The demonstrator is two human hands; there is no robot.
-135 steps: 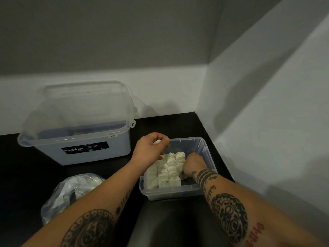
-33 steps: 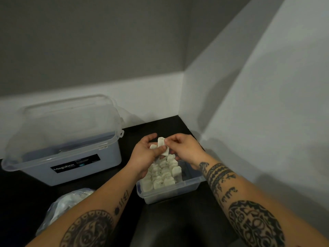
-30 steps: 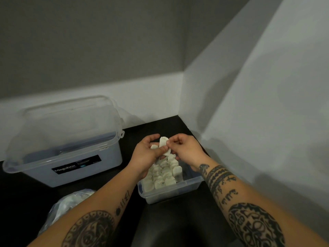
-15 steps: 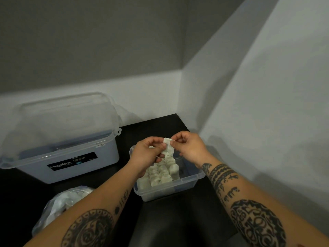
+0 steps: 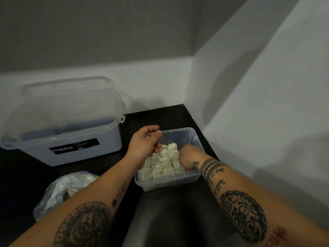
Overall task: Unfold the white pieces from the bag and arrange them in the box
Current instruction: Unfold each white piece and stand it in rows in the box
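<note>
On the bench (image 5: 160, 118) sits our box (image 5: 169, 184), with white pieces (image 5: 165, 161) in rows inside. Our right hand (image 5: 187, 157) is down among them, its fingers hidden, so we cannot tell its grip. Our left hand (image 5: 144, 145) curls above the box; we cannot tell if it holds anything. Our bag (image 5: 67, 188) lies further left.

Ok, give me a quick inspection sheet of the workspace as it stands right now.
Surface: black tabletop, dim.
Job's things: clear box holds white pieces in rows, far end unfilled; bag with whitish contents lies front-left.
Clutter: large tub back-left, lid on.
Grips: left hand above the box, fingers curled, contents unclear; right hand down inside the box, fingertips hidden.
Cables: nothing seen.
Surroundings: grey walls meeting in a corner.
</note>
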